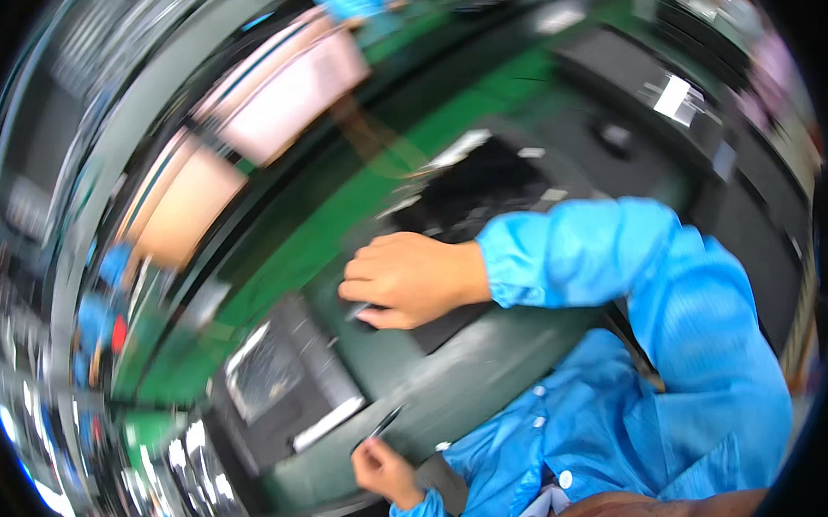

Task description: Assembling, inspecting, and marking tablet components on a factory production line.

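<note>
My left hand is low in the view, close to the bench's near edge. It pinches a thin dark pen-like tool; blur hides its exact kind. My right hand reaches across over the bench top, fingers curled closed. Something small and greyish shows at its fingertips, but I cannot make out what it is. A black sheet-like item lies just beyond the right hand. Left of my hands is a black tray with a shiny, clear-looking piece on it.
Across a green strip stand pale pink and tan boxes. A black case with white papers sits at the far right. Other people in blue appear blurred at the left.
</note>
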Tool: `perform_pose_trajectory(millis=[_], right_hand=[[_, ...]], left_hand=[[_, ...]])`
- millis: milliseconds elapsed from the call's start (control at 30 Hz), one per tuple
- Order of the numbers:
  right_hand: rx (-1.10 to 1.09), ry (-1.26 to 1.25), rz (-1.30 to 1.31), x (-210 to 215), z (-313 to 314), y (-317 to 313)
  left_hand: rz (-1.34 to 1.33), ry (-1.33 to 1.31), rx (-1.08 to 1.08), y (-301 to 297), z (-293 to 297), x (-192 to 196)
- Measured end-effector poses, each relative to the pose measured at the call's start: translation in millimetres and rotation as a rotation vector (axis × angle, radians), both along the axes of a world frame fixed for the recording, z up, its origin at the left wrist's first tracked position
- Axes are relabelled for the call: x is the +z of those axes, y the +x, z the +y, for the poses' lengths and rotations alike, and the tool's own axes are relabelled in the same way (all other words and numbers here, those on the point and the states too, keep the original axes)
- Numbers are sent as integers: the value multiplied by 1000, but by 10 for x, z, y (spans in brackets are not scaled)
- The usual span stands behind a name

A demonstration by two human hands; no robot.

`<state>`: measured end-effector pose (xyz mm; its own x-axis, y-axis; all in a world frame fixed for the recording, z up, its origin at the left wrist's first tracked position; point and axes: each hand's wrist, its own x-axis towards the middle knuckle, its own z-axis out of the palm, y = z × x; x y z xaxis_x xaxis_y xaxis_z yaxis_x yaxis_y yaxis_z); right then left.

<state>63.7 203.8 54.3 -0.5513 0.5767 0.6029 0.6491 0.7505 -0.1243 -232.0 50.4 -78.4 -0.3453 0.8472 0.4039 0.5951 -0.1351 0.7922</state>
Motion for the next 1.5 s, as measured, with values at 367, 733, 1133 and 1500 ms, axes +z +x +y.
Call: perform_pose_trajectory(millis=[367, 733, 1133, 1500], right_hand=[[-1304, -1089, -399, 388, -2346, 4677], [-941, -248, -23, -167, -2003, 5041], [-505, -86, 694, 1644, -1668, 4168], [-141, -609, 346, 1066, -540, -310]], left_hand=[[-95, -124, -156, 415, -397, 165], [-53, -63, -416, 1047, -510, 299], [185, -135, -972, 1380, -424, 1036], [-408, -717, -898, 1538, -429, 714]])
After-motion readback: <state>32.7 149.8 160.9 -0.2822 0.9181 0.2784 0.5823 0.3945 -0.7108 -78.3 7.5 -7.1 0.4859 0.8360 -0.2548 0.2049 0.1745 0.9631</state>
